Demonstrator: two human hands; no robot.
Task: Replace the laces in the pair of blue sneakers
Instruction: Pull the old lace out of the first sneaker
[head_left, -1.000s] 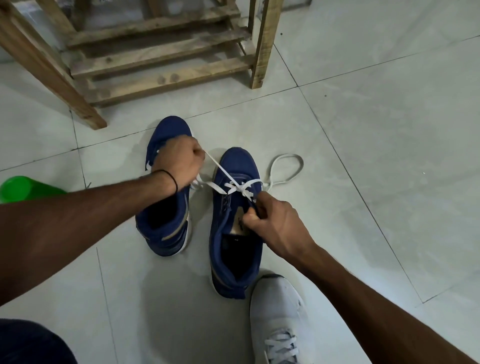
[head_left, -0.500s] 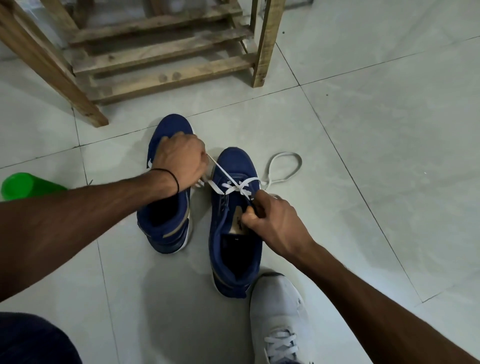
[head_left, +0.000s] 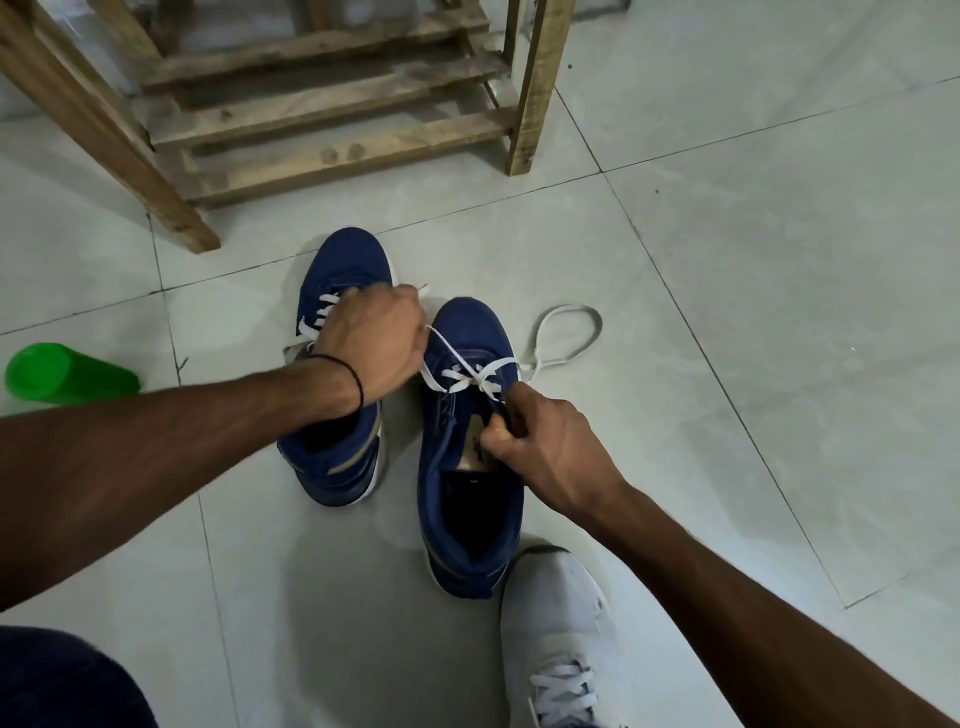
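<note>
Two blue sneakers stand side by side on the tiled floor, toes away from me. The left sneaker (head_left: 340, 270) shows white lacing near its toe. The right sneaker (head_left: 470, 332) has a white lace (head_left: 470, 376) crossed through its lowest eyelets only. My left hand (head_left: 376, 338) is closed in a fist over the left sneaker, holding one end of that lace taut. My right hand (head_left: 540, 441) pinches the right sneaker's tongue and upper edge. The other lace end lies in a loose loop (head_left: 571, 332) on the floor to the right.
A rough wooden rack (head_left: 322, 119) stands on the floor behind the sneakers. A green cylinder (head_left: 62, 374) lies at the left under my forearm. My own foot in a white sneaker (head_left: 556, 623) rests just behind the right blue sneaker.
My left hand has pulled the lace end up and to the left, uncovering the left sneaker's lacing. The right hand keeps its hold on the right sneaker.
</note>
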